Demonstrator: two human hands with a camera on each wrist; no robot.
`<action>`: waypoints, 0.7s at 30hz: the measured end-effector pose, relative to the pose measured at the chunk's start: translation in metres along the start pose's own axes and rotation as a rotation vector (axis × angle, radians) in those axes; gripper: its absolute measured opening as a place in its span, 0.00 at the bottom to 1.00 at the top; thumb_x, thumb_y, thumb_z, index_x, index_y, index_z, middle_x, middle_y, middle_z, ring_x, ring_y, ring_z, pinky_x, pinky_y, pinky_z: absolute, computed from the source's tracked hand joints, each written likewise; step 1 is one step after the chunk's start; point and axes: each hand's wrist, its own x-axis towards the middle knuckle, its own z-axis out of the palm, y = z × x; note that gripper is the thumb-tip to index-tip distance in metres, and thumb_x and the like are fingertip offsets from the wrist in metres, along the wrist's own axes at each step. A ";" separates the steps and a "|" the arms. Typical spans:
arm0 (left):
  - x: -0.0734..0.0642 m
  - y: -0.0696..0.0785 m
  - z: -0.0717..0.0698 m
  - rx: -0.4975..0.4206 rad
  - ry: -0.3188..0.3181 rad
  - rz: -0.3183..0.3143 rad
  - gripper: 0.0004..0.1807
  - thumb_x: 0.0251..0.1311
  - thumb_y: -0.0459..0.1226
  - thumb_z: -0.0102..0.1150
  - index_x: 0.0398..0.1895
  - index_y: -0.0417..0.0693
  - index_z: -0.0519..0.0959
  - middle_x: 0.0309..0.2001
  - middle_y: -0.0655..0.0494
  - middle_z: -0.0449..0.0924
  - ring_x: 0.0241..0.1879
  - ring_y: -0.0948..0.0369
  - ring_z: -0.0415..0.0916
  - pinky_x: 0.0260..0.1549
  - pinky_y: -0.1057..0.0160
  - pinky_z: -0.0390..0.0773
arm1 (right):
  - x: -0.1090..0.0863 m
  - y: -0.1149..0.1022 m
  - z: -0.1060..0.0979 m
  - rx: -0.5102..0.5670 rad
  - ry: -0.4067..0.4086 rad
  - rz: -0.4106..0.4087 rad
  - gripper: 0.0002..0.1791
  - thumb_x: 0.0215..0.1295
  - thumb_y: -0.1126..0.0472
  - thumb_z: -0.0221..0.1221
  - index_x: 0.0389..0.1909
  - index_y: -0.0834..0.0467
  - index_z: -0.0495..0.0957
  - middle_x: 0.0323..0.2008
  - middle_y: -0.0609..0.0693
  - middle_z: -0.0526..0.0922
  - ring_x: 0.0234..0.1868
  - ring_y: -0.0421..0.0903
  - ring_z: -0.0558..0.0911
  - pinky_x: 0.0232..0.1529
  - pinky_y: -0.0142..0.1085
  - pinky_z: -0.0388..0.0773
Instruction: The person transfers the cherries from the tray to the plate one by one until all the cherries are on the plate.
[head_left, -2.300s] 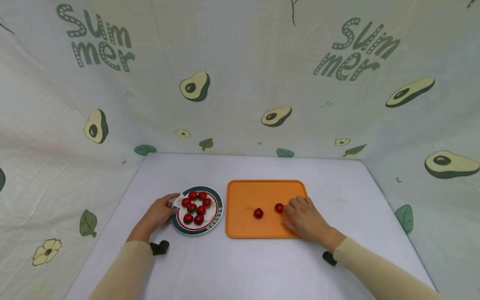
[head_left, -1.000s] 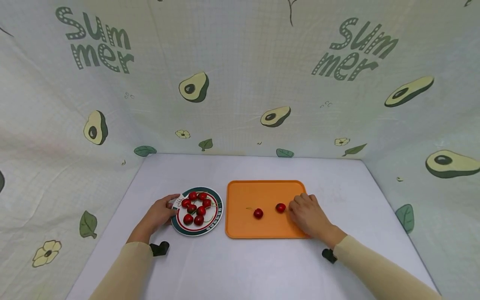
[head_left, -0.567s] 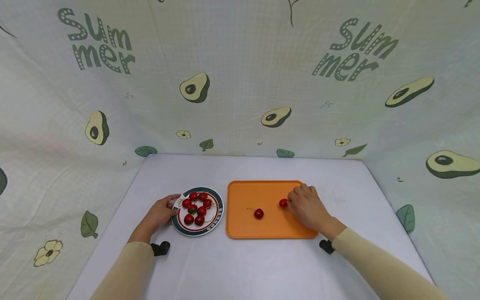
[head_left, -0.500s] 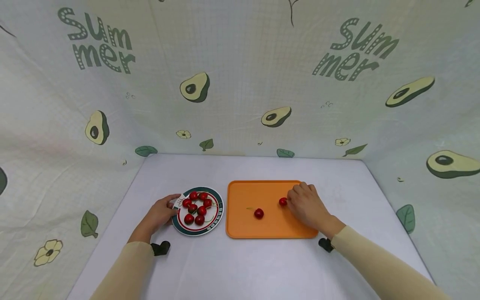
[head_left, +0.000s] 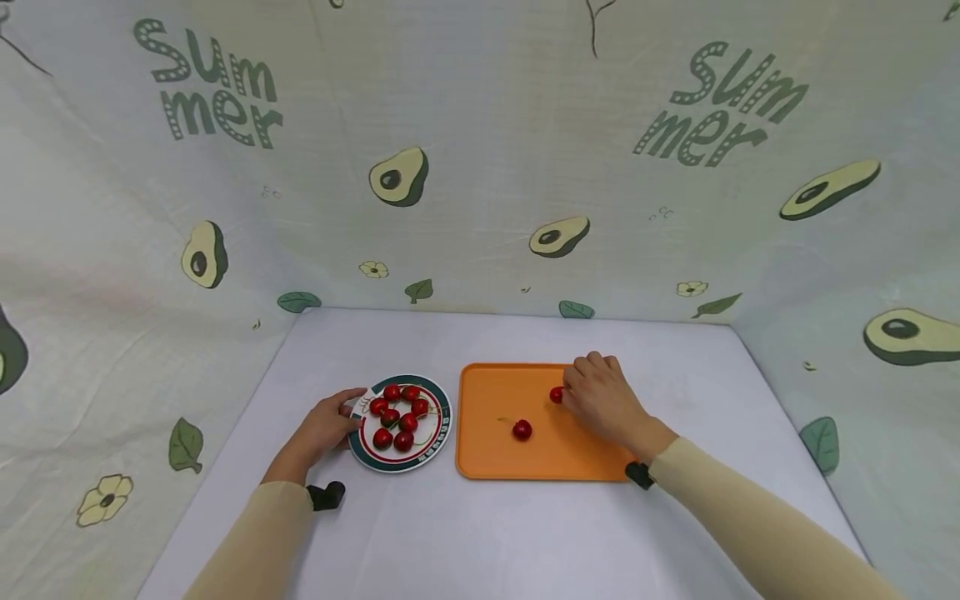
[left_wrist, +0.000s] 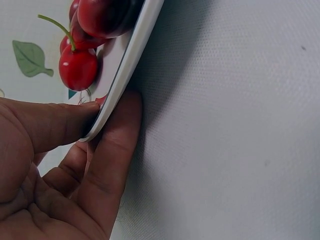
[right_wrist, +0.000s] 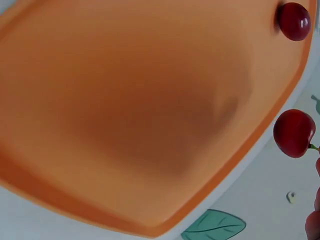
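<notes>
My left hand (head_left: 324,427) pinches the left rim of a round plate (head_left: 444,427). In the left wrist view, the thumb (left_wrist: 60,122) lies over the rim and a finger (left_wrist: 112,155) runs underneath. Several red cherries (head_left: 403,441) with stems fill the plate's middle. Over the orange tray (head_left: 480,458), my right hand (head_left: 603,398) pinches a cherry (right_wrist: 294,133) by its stem; the fruit hangs clear of the tray in the right wrist view. Another cherry (head_left: 522,430) lies on the tray with its stem pointing left. Only the edges of the right fingertips (right_wrist: 313,225) show in that view.
Both plate and tray stand on a white-covered table (head_left: 450,542), side by side with a narrow gap between. A cloth backdrop (head_left: 480,125) printed with avocados and leaves rises behind and at both sides.
My right hand has taken a cherry by the stem, raised it off the tray and drifted slightly left. The left hand keeps its hold on the plate. The head view has shifted a little.
</notes>
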 end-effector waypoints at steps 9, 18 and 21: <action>-0.001 -0.001 0.001 0.008 0.018 0.023 0.35 0.69 0.31 0.61 0.80 0.49 0.66 0.48 0.41 0.71 0.39 0.53 0.75 0.33 0.63 0.79 | 0.017 -0.010 0.000 -0.016 0.045 -0.067 0.08 0.66 0.58 0.69 0.36 0.57 0.81 0.34 0.51 0.78 0.41 0.52 0.71 0.48 0.48 0.71; -0.001 -0.002 0.000 0.019 0.016 0.048 0.35 0.69 0.31 0.61 0.79 0.47 0.66 0.45 0.42 0.72 0.36 0.54 0.75 0.32 0.62 0.80 | 0.032 -0.020 -0.002 -0.006 0.027 -0.095 0.07 0.67 0.58 0.66 0.35 0.56 0.79 0.33 0.50 0.76 0.40 0.52 0.70 0.47 0.47 0.69; -0.001 -0.002 0.000 0.023 0.017 0.050 0.35 0.69 0.30 0.61 0.79 0.47 0.66 0.45 0.42 0.72 0.37 0.54 0.75 0.32 0.62 0.79 | 0.036 -0.023 -0.002 -0.001 0.011 -0.089 0.06 0.68 0.58 0.65 0.35 0.56 0.79 0.34 0.50 0.76 0.41 0.52 0.70 0.48 0.47 0.69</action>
